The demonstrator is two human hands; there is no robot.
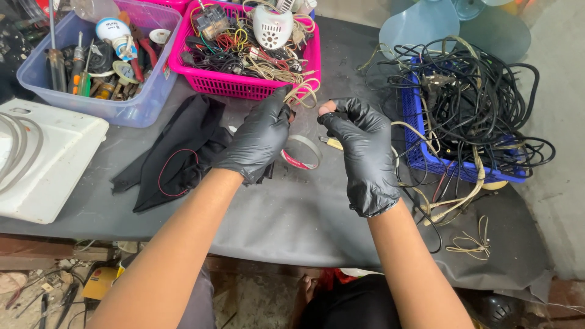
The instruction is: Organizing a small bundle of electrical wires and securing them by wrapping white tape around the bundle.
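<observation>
Both my hands wear black gloves and meet above the dark table cover (286, 213). My left hand (259, 139) pinches a thin beige wire loop (304, 94) near the front edge of the pink basket (244, 85). My right hand (364, 152) has its fingers closed near the left one, with a torn glove fingertip showing; it seems to grip the same wire, but what it holds is hidden. A roll of tape (303, 152) lies on the cover just below and between my hands.
A black cloth (177, 146) with a red wire lies left of my hands. A clear bin of tools (91, 61) stands far left, a white appliance casing (42, 158) at the left edge. A blue basket (426, 152) with tangled black cables sits right. Loose beige wire (472, 240) lies near the front right.
</observation>
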